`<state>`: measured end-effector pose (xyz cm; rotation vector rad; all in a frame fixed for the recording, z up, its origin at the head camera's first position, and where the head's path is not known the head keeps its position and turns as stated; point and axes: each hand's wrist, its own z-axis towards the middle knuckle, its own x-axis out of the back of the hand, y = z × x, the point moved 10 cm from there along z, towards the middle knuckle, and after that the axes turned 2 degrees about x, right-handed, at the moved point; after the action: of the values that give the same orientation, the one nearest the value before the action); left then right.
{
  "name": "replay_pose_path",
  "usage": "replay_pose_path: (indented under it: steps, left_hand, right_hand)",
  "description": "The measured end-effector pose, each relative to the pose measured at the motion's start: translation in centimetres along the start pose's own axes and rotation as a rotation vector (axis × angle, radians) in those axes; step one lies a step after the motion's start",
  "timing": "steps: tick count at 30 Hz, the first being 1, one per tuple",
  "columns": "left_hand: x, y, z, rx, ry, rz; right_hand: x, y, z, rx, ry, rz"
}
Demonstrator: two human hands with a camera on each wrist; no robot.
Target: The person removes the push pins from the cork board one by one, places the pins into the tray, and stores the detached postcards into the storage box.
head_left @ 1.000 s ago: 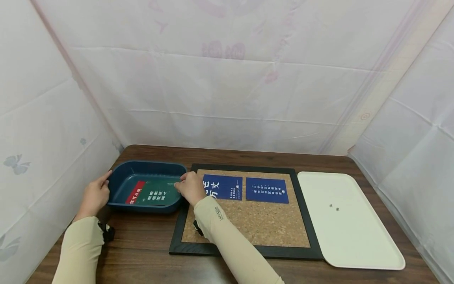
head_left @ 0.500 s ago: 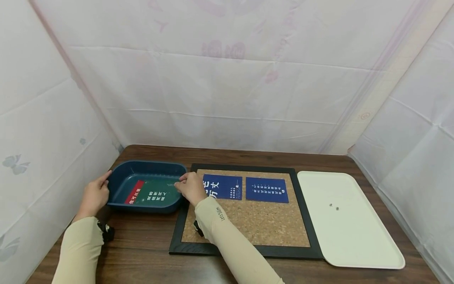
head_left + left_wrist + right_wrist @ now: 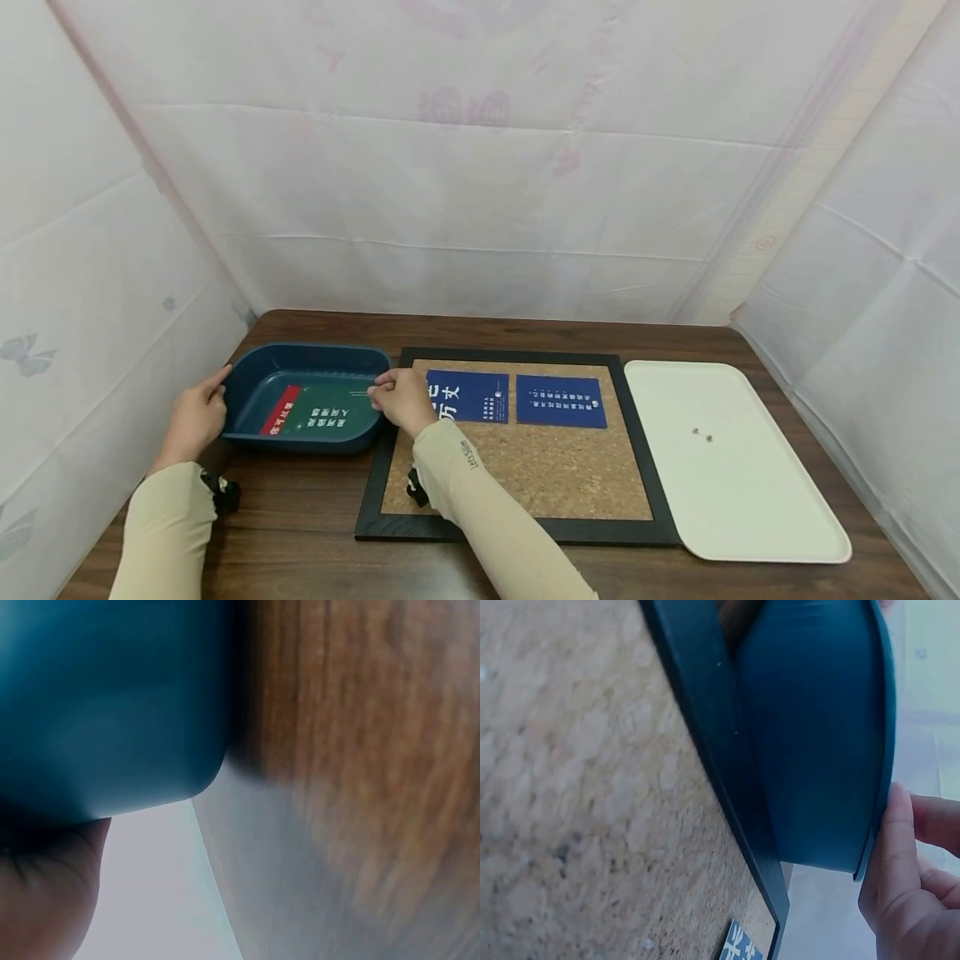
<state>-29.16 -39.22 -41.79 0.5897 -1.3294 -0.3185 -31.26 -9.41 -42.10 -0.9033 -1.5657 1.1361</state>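
Observation:
A dark blue tray (image 3: 307, 443) stands at the left of the table. Inside lies a green card (image 3: 330, 412) with white characters, a red strip (image 3: 282, 408) showing along its left side. My left hand (image 3: 193, 417) grips the tray's left rim. At the opposite rim my right hand (image 3: 405, 400) pinches the green card's right end between thumb and fingers; that end is mostly hidden. In the right wrist view, fingers (image 3: 898, 855) lie along the tray's rim. Two blue cards (image 3: 471, 397) (image 3: 561, 402) lie side by side on a black-framed cork board (image 3: 517, 475).
A white tray (image 3: 750, 492) stands right of the board and carries two tiny objects (image 3: 702, 434), too small to identify. The blue tray sits against the board's left frame. White sheets (image 3: 480, 200) hang behind and at both sides of the wooden table (image 3: 300, 542).
The green card's front edge has settled slightly lower in the tray. Both hands keep their places. The whole head view has shifted a little.

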Motion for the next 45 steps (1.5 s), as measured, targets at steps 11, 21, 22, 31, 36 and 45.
replay_pose_path:
  steps: [11, 21, 22, 31, 36, 45]
  left_hand:
    - [0.4, 0.4, 0.0, -0.018, -0.047, 0.015]
    - [-0.2, 1.7, 0.2, -0.097, -0.136, 0.095]
    - [-0.3, 1.8, 0.2, -0.105, -0.134, 0.090]
    - [-0.6, 4.2, -0.3, -0.190, -0.088, 0.052]
    - [-0.7, 7.0, -0.6, -0.230, -0.090, 0.029]
    - [-2.8, 10.9, -1.3, -0.292, -0.160, 0.020]
  right_hand:
    - [-0.2, 0.1, 0.1, -0.009, -0.044, 0.022]
    - [-0.2, 0.5, 0.2, -0.018, -0.112, 0.048]
    - [-0.1, 0.6, 0.1, -0.016, -0.120, 0.052]
    - [2.0, 1.1, -0.3, 0.015, -0.165, 0.048]
    - [3.8, 1.5, -0.5, 0.019, -0.165, 0.014]
    - [6.9, 2.4, -0.9, 0.020, -0.172, 0.001]
